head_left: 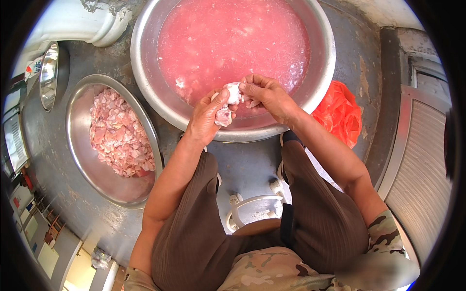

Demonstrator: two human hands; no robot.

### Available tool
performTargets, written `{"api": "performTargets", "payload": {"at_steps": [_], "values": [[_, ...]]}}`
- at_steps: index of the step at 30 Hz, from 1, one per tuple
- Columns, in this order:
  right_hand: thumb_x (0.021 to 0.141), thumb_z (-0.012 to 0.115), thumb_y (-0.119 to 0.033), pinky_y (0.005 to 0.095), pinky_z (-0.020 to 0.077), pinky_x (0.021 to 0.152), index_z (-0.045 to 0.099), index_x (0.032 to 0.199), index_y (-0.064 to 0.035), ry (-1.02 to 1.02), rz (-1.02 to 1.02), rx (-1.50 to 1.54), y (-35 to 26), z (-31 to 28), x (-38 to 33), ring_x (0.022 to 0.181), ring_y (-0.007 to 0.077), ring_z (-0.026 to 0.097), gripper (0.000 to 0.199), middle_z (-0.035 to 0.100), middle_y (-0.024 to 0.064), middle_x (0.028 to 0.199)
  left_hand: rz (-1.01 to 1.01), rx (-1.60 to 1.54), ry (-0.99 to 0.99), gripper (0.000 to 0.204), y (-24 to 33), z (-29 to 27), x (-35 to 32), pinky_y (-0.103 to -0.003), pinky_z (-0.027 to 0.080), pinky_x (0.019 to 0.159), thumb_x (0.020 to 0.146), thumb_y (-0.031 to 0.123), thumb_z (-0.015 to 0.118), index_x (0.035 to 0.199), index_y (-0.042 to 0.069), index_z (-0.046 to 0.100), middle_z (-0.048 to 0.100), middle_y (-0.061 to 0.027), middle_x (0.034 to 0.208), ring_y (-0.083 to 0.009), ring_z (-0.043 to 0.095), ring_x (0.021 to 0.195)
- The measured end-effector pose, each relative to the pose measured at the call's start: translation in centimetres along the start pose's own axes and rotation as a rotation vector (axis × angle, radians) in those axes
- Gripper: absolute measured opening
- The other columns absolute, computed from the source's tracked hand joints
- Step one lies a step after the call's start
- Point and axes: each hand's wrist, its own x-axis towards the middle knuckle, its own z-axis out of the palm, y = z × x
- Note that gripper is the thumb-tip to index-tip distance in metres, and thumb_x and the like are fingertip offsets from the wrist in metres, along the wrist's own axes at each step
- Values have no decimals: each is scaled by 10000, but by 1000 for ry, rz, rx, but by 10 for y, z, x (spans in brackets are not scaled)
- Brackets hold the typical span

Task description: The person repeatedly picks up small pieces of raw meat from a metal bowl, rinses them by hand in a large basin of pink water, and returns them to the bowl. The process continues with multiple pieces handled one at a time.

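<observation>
Over the near rim of a large metal basin (145, 72), both of my hands hold a piece of raw meat (224, 117), pale pink with whitish skin. My left hand (206, 116) is closed round it, with part sticking out below the fingers. Thumb and fingers of my right hand (266, 94) pinch its upper right part. Cloudy pink-red water (233, 43) fills much of the basin, with pale bits showing at the surface. To the left, a metal bowl (80, 145) holds a heap of cut raw meat pieces (119, 133).
A crumpled red plastic bag (340, 114) lies right of the basin. Another shiny metal bowl (49, 75) stands at the far left. My knees flank the basin's near side, with a white stool or stand (252, 208) between them. A ribbed panel door (422, 145) stands at the right.
</observation>
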Motion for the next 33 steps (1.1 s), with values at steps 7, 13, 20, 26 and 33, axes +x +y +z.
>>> {"api": "performTargets", "payload": {"at_steps": [7, 13, 20, 26, 33], "values": [[862, 515, -63, 282, 495, 790, 464, 1253, -21, -111, -6, 259, -10, -16, -5, 916, 156, 617, 397, 617, 61, 1016, -13, -86, 8, 252, 1, -9, -2, -276, 506, 663, 889, 168, 591, 1100, 35, 548, 620, -78, 947, -146, 610, 785], [846, 472, 16, 290, 426, 942, 375, 1335, -13, -86, -44, 247, -6, -17, -3, 1086, 193, 552, 499, 582, 89, 1134, -17, -77, 19, 267, 1, -12, 0, -333, 521, 696, 897, 185, 575, 1107, 27, 535, 620, -113, 974, -200, 621, 813], [731, 413, 174, 391, 388, 981, 259, 1404, -44, -29, -760, -967, -5, 30, -28, 1126, 365, 489, 724, 437, 225, 1281, -158, -387, -24, 361, -3, -1, 1, -332, 490, 802, 943, 339, 475, 1126, 33, 530, 601, -63, 990, -194, 589, 928], [787, 419, 118, 397, 466, 891, 302, 1371, -34, 13, -634, -425, -11, 31, -34, 1052, 393, 547, 614, 511, 261, 1167, -29, -253, -88, 368, 3, 9, -4, -372, 461, 925, 929, 339, 488, 1187, 77, 512, 565, -51, 1056, -164, 559, 964], [862, 410, 70, 333, 485, 866, 360, 1323, -30, 2, -707, -405, -3, 25, -30, 1011, 204, 589, 475, 570, 171, 1151, -2, -350, -173, 451, 3, 2, -3, -388, 447, 952, 900, 214, 504, 1311, 50, 417, 540, -71, 1196, -201, 545, 1070]]}}
